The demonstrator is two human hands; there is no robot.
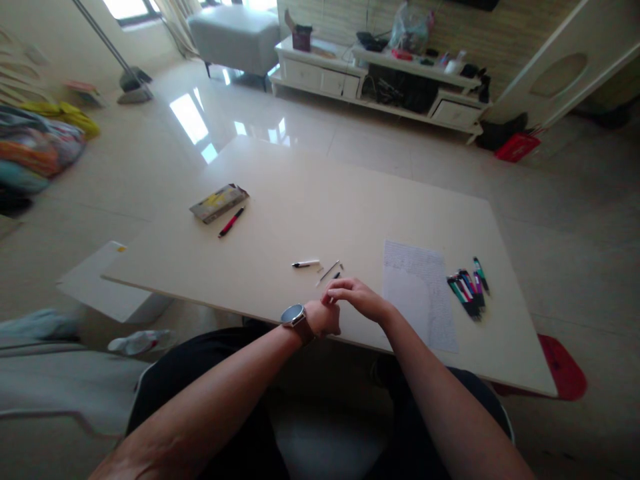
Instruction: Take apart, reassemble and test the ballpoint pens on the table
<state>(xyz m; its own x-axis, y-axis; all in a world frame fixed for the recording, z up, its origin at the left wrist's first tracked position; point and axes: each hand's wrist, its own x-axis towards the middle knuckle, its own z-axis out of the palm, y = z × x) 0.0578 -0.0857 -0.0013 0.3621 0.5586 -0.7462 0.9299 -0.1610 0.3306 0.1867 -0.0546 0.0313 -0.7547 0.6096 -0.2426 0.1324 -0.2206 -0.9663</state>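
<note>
At the table's near edge, my left hand [324, 318] is curled into a fist, and what it may hold is hidden. A round watch [293, 314] on a brown strap sits on that wrist. My right hand [357, 297] reaches over it with loosely bent fingers, the tips at the back of the left hand. Nothing shows in the right hand. Just beyond the hands lie a white pen barrel with a black grip [305, 264], a thin pen refill [329, 271], a black pen part [337, 276] and tiny pieces too small to name.
A handwritten sheet of paper [415, 287] lies to the right on the white table [320, 200], beside a cluster of several coloured pens [467, 293]. Toward the left are an opened pen box [219, 203] and a red-and-black pen [231, 222]. Beyond stands a TV cabinet [320, 77].
</note>
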